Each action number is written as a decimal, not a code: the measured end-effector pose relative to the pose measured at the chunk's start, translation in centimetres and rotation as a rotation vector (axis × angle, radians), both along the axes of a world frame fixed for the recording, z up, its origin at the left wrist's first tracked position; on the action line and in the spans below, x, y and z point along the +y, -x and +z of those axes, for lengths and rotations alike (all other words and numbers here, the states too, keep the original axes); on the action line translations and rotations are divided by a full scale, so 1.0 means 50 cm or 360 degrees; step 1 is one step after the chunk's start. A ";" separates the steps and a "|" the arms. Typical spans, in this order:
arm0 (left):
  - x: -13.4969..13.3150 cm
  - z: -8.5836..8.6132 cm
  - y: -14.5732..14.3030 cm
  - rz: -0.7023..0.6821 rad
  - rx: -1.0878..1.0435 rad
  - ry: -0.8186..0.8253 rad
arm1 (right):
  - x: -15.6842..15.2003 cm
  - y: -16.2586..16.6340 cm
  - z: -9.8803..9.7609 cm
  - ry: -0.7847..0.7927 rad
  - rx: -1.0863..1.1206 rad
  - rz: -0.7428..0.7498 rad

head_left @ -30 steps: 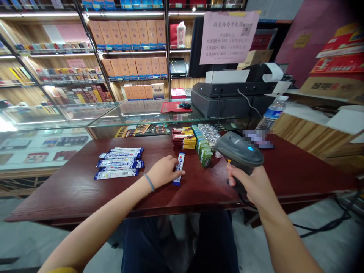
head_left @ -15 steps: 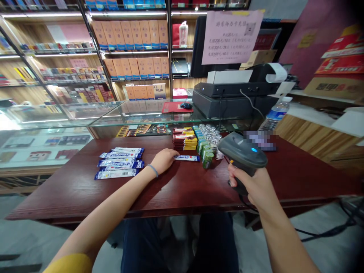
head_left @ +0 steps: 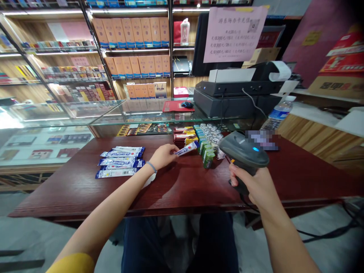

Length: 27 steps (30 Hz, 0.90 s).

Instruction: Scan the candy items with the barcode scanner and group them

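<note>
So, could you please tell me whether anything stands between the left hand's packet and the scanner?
Yes: green containers stand on the table between the packet in the left hand and the scanner in the right hand.

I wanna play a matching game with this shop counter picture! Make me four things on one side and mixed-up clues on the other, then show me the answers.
Things:
1. left hand
2. scanner
3. computer mouse
4. paper sign

Clues:
A. sits on a red mat
B. pink with dark writing
C. holding a blue-and-white packet
D. gripped in the right hand

Right pairs: 1-C, 2-D, 3-A, 4-B
</note>
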State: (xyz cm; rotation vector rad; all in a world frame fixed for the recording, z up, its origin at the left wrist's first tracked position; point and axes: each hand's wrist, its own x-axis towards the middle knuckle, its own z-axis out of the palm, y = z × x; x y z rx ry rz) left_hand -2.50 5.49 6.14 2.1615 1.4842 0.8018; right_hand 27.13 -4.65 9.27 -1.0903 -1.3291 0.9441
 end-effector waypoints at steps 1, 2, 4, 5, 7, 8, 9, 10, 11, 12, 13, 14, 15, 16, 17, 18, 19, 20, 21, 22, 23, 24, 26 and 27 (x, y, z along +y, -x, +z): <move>-0.011 0.004 -0.006 0.0072 -0.0279 0.0142 | 0.000 -0.001 0.001 -0.0001 0.0000 0.0002; -0.024 0.006 -0.014 0.0144 -0.0596 0.0327 | 0.001 -0.002 0.003 0.0001 0.0004 0.0004; -0.052 0.006 -0.034 0.0271 -0.1240 0.0743 | 0.002 -0.002 0.004 0.0013 0.0019 0.0003; -0.067 0.003 -0.044 0.0329 -0.1494 0.0929 | 0.002 -0.003 0.005 0.0019 0.0027 0.0002; -0.092 -0.004 -0.061 0.0445 -0.1819 0.1174 | 0.003 -0.002 0.006 0.0020 0.0036 0.0004; -0.101 -0.008 -0.067 0.0509 -0.1903 0.1240 | 0.003 -0.002 0.006 0.0011 0.0040 0.0010; -0.106 -0.011 -0.071 0.0569 -0.1952 0.1276 | 0.003 -0.001 0.006 -0.0001 0.0046 0.0017; -0.108 -0.015 -0.074 0.0620 -0.1974 0.1292 | 0.003 0.000 0.006 -0.0014 0.0054 0.0023; -0.107 -0.018 -0.075 0.0653 -0.1979 0.1294 | 0.003 0.001 0.006 -0.0024 0.0061 0.0027; -0.103 -0.020 -0.075 0.0668 -0.1969 0.1286 | 0.002 0.002 0.007 -0.0031 0.0069 0.0028; -0.097 -0.022 -0.075 0.0663 -0.1946 0.1267 | 0.002 0.003 0.008 -0.0032 0.0078 0.0028; -0.089 -0.023 -0.074 0.0648 -0.1907 0.1235 | 0.001 0.004 0.008 -0.0030 0.0087 0.0026; -0.081 -0.025 -0.073 0.0629 -0.1852 0.1197 | 0.001 0.005 0.009 -0.0026 0.0097 0.0024; -0.072 -0.026 -0.072 0.0607 -0.1790 0.1163 | 0.001 0.006 0.010 -0.0021 0.0105 0.0024; -0.063 -0.027 -0.070 0.0594 -0.1730 0.1133 | 0.001 0.007 0.011 -0.0015 0.0112 0.0024; -0.055 -0.028 -0.068 0.0586 -0.1673 0.1109 | 0.000 0.008 0.011 -0.0011 0.0116 0.0024; -0.048 -0.029 -0.065 0.0573 -0.1612 0.1101 | 0.000 0.008 0.012 -0.0010 0.0118 0.0024; -0.042 -0.031 -0.061 0.0553 -0.1532 0.1102 | 0.000 0.009 0.013 -0.0012 0.0117 0.0024; -0.036 -0.032 -0.056 0.0533 -0.1419 0.1083 | 0.000 0.009 0.014 -0.0015 0.0115 0.0023; -0.031 -0.033 -0.051 0.0511 -0.1257 0.1032 | 0.000 0.009 0.014 -0.0021 0.0111 0.0021; -0.026 -0.034 -0.044 0.0483 -0.1042 0.0952 | 0.000 0.009 0.014 -0.0028 0.0105 0.0019; -0.022 -0.034 -0.037 0.0450 -0.0788 0.0847 | 0.000 0.009 0.014 -0.0035 0.0097 0.0016; -0.017 -0.034 -0.025 0.0392 -0.0251 0.0594 | 0.001 0.009 0.013 -0.0044 0.0088 0.0012; -0.017 -0.034 -0.021 0.0366 -0.0017 0.0487 | 0.002 0.009 0.013 -0.0046 0.0088 0.0012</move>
